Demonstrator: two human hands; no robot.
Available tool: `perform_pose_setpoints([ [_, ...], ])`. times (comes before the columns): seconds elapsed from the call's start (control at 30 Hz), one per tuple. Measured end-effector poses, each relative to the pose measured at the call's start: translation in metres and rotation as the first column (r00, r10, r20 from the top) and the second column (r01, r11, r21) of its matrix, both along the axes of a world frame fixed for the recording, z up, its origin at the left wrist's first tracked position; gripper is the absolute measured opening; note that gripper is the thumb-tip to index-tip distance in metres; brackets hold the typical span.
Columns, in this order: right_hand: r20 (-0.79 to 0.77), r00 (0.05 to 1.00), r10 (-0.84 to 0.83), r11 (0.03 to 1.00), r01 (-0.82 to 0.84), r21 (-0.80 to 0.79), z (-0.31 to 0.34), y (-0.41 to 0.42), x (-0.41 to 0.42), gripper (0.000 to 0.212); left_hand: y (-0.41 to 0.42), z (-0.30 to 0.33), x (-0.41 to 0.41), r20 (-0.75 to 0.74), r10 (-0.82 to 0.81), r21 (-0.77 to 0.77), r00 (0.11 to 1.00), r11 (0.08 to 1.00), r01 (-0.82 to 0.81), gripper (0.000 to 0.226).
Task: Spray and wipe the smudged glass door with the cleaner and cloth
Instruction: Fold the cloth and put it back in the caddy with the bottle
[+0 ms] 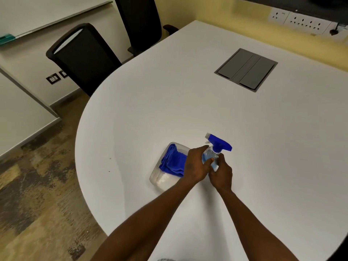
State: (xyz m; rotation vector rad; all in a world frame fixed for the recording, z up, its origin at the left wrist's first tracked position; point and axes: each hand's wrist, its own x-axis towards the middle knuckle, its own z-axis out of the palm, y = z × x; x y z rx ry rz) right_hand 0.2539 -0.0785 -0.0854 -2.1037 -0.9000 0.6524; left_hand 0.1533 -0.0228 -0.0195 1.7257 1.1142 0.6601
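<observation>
A clear spray bottle (216,146) with a blue trigger head and pale blue liquid stands on the white table (169,102). My left hand (196,163) wraps its body from the left. My right hand (221,175) grips its lower part from the right. Just left of the bottle, a folded blue cloth (172,161) lies in a clear plastic container (162,180), partly hidden behind my left hand. No glass door is in view.
A grey cable hatch (245,69) is set into the table at the far right. Two black office chairs (82,55) stand beyond the table's curved left edge. Wall sockets (301,22) line the back wall. Patterned carpet (37,185) lies to the left.
</observation>
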Motion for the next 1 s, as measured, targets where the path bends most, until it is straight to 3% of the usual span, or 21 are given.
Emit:
perform_pose_setpoints([
  [0.23, 0.118, 0.992, -0.049, 0.98, 0.025, 0.2, 0.032, -0.032, -0.005, 0.051, -0.004, 0.011, -0.025, 0.077, 0.047, -0.092, 0.996, 0.995, -0.04, 0.051],
  [0.43, 0.178, 0.978, 0.112, 0.936, -0.164, 0.31, 0.062, -0.038, -0.036, 0.052, 0.012, 0.009, -0.111, 0.16, 0.138, -0.152, 0.977, 0.982, -0.114, 0.043],
  [0.73, 0.0, 0.932, 0.363, 0.911, -0.355, 0.211, 0.028, -0.015, -0.113, 0.054, 0.007, -0.026, -0.177, -0.132, 0.091, -0.223, 0.987, 0.968, -0.119, 0.048],
  [1.0, -0.019, 0.897, 0.442, 0.897, -0.442, 0.015, 0.003, -0.017, -0.128, 0.062, -0.007, -0.054, -0.178, -0.429, 0.045, -0.096, 0.902, 0.991, -0.095, 0.048],
])
